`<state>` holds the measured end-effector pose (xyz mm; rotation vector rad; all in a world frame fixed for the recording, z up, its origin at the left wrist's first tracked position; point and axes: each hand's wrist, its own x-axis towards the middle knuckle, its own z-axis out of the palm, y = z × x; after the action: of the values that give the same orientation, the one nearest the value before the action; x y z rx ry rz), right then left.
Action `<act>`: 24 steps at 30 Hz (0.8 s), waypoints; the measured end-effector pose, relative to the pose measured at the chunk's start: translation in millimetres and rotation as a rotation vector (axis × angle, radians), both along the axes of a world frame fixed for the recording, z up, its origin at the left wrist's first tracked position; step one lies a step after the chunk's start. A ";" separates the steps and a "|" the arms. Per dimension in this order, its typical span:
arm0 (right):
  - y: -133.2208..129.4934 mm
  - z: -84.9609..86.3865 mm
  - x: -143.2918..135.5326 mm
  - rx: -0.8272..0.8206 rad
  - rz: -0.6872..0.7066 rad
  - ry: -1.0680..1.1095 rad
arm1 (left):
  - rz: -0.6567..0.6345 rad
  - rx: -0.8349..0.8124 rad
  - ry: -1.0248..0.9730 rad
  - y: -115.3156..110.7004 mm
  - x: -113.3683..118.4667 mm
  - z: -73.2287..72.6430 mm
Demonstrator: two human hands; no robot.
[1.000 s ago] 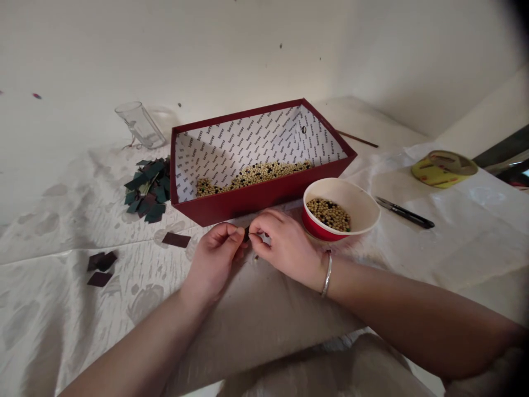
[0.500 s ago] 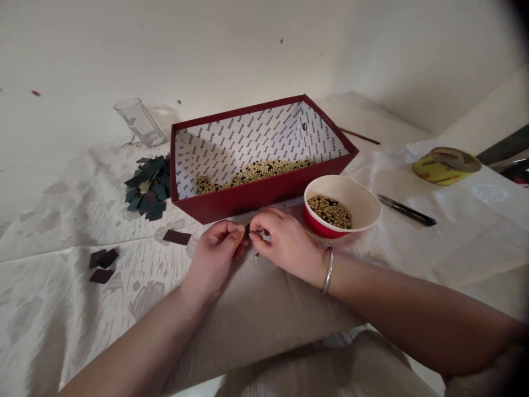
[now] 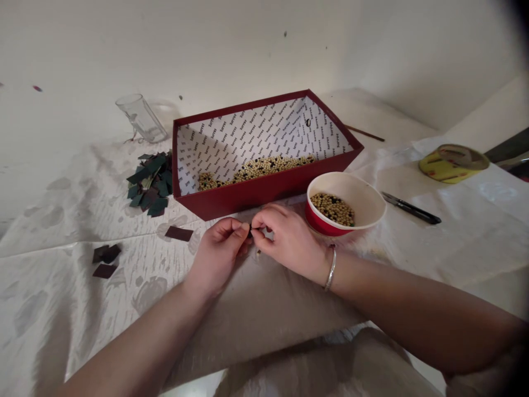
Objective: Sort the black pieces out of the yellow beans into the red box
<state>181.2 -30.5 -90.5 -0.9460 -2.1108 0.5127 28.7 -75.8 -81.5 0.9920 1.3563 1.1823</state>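
My left hand (image 3: 217,253) is closed in a pinch on a small dark piece (image 3: 249,232), mostly hidden by my fingers. My right hand (image 3: 285,240), with a silver bangle at the wrist, pinches at the same piece from the other side. Both hands are just in front of a dark red box (image 3: 248,199) with a printed white lining, holding small pale and black beads (image 3: 273,166). Beside my right hand stands a red and white paper bowl (image 3: 370,204) with more such beads (image 3: 333,209). A flat dark rectangular piece (image 3: 179,234) lies left of my left hand.
A heap of dark green and brown pieces (image 3: 151,182) lies against the box's left side, and several dark pieces (image 3: 105,270) lie further left. A clear glass (image 3: 142,118) leans behind. To the right are a black-handled craft knife (image 3: 413,210), a yellow tape roll (image 3: 452,172) and a thin stick (image 3: 366,133).
The view has shifted slightly, so things appear a little further right and higher. My hands stay together, and less of the dark piece shows between my fingertips.
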 end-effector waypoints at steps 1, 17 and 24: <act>0.9 0.0 0.7 -0.009 -0.022 0.000 | 0.006 -0.006 0.008 -0.1 0.4 0.1; 5.8 9.9 9.3 0.019 -0.038 0.099 | 0.043 -0.022 -0.070 0.1 1.6 2.3; -7.0 47.1 35.0 0.361 -0.154 0.322 | 0.094 -0.054 -0.166 2.6 0.4 1.7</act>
<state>216.2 -37.5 -43.4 -0.7530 -1.7469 0.1795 29.2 -73.2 -79.7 0.7818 1.3070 1.2629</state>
